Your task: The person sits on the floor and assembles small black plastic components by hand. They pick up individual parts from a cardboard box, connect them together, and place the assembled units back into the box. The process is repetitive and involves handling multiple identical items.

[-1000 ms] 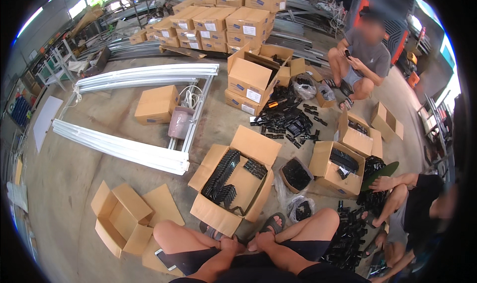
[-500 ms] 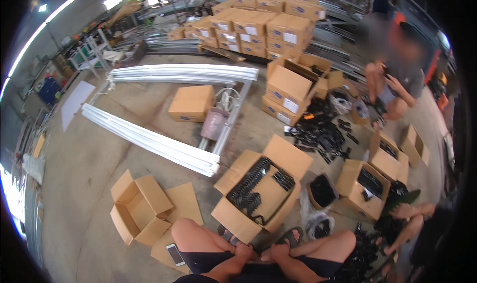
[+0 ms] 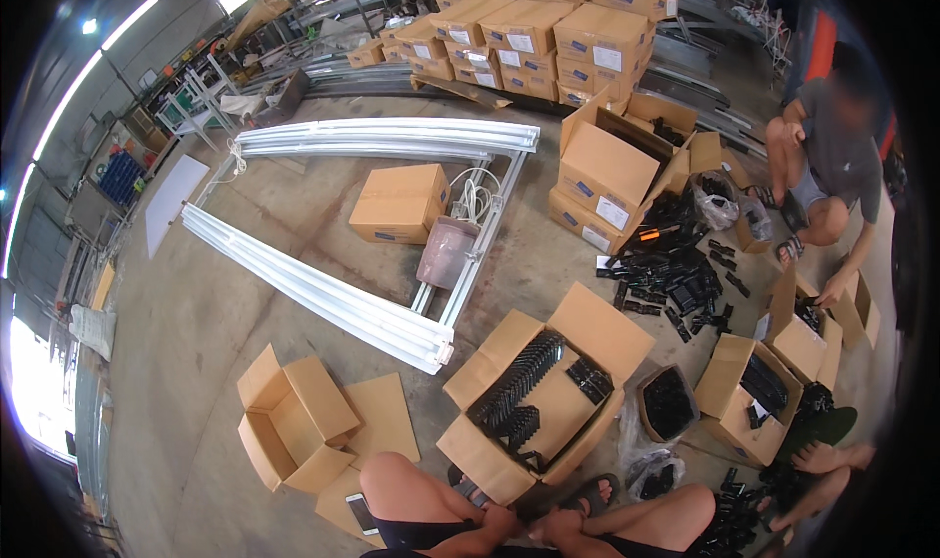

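Note:
My left hand (image 3: 500, 522) and my right hand (image 3: 555, 528) are low between my bent knees, side by side with a small gap. The fingers of both look curled in; whatever they may hold is too small or hidden to make out. Just beyond them stands an open cardboard box (image 3: 530, 482), its flaps folded out. Inside, black plastic parts (image 3: 525, 375) are stacked in a neat row along the left side, with a smaller bundle (image 3: 589, 380) at the far right. My sandalled feet flank the box's near corner.
An open box (image 3: 284, 425) stands left, near a phone (image 3: 360, 513). White metal profiles (image 3: 323, 292) lie beyond. Loose black parts (image 3: 685, 279), a filled container (image 3: 668, 405) and more boxes (image 3: 729, 401) are right. Two people work there; one person's hand (image 3: 819, 457) is near mine.
The view has swung, so the scene sits farther right and lower. The far person's hands have parted, and one now reaches into a box. My hands stay between my knees.

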{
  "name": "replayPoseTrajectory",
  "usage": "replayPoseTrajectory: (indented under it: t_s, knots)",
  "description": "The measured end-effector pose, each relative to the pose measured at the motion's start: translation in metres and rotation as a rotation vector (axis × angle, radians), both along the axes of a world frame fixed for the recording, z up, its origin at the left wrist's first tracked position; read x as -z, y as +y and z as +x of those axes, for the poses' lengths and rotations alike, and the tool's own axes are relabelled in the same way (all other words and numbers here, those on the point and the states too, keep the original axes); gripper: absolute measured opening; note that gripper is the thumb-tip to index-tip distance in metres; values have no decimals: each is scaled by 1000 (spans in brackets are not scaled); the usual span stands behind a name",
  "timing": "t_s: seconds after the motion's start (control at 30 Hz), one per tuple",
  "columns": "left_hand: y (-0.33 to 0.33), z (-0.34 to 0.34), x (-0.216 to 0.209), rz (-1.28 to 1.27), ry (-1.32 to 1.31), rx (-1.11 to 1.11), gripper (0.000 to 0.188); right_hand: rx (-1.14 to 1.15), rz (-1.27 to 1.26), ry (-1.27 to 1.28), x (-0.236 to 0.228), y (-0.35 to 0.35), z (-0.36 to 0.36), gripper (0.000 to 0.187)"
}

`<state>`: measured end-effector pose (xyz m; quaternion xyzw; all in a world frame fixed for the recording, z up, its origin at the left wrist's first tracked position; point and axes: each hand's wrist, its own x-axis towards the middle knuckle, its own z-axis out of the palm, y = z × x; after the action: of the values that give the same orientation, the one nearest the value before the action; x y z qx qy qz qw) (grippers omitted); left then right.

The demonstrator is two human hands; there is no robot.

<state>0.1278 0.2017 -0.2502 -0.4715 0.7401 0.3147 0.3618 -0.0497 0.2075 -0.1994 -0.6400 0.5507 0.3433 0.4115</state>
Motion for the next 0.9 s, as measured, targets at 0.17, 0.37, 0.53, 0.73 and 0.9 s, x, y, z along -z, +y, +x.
replayPoseTrajectory:
  t_s: [0.17,0.37,0.53,0.73,0.9]
  knots:
    - [-12,-1,-3,49,-13,-21,59,-78,13,-32,-14,-16,-2,58]
    - [-29,-7,-7,73,-44,16,61,-167,28,-90,-43,-47,13,46]
    - [-18,-11,-12,101,-90,85,63,-117,-28,-132,23,4,-4,38]
    - [-12,-7,6,108,-124,251,68,-107,-120,29,72,35,2,40]
    - [2,0,5,25,-148,275,75,-76,-217,-24,43,33,2,51]
